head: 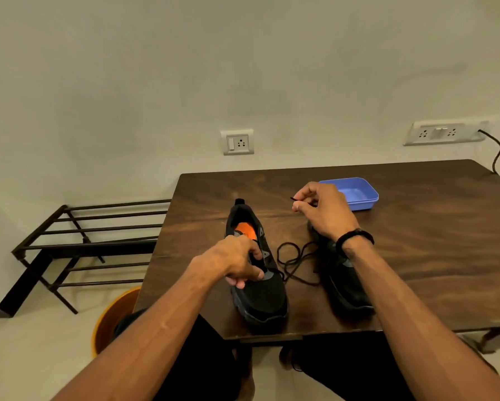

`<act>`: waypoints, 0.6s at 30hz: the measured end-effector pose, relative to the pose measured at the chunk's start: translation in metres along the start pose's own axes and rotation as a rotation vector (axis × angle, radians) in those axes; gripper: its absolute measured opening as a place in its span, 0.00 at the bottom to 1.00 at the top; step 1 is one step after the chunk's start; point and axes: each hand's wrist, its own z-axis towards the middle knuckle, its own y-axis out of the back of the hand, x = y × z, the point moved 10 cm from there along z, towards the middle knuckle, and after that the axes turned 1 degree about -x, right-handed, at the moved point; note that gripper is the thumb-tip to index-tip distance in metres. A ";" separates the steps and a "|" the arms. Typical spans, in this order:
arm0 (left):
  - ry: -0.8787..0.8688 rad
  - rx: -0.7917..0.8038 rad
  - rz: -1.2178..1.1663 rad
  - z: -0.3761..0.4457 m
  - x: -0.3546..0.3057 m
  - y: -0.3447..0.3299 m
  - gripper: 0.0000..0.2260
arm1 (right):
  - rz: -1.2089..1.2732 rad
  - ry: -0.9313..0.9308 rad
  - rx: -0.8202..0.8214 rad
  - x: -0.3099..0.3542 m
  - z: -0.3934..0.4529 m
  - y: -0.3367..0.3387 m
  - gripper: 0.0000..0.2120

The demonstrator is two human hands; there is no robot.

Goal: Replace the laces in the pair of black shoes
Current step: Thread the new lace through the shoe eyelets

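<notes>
Step in hand: lacing or unlacing the left shoe [257, 273]; which of the two I cannot tell from this view.
Left hand [237, 264]: fingers curled over the shoe's tongue and eyelet area, gripping the upper and holding it steady on the table [416, 227].
Right hand [321, 206]: raised above the table, thumb and fingers pinching the tip end of the black lace [293, 256].
Lace: runs from the pinched tip down into loose loops on the table between the two shoes, then towards the left shoe's lower eyelets.
Left shoe: toe towards the person, orange insole showing in the opening, upper eyelets look bare.
Right shoe [344, 285]: just beside, partly hidden under the right forearm; whether it has a lace cannot be told.
Blue tray [358, 195]: behind the right hand, looks empty.
Next move, as a judgement: the pinched tip needs guiding to an eyelet, or the slack pulled clear, while the left hand keeps the shoe from sliding.
Risk: the loose loops could knot when pulled.
</notes>
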 end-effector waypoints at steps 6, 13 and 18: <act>-0.100 -0.168 0.134 0.009 -0.017 0.007 0.05 | -0.018 -0.046 0.000 -0.009 -0.004 0.000 0.03; -0.510 -0.331 -0.494 -0.018 -0.064 0.040 0.06 | 0.085 -0.065 -0.112 -0.013 -0.001 0.014 0.02; -0.511 -0.303 -0.756 -0.016 -0.075 0.047 0.17 | 0.193 -0.031 -0.311 -0.008 -0.003 0.042 0.05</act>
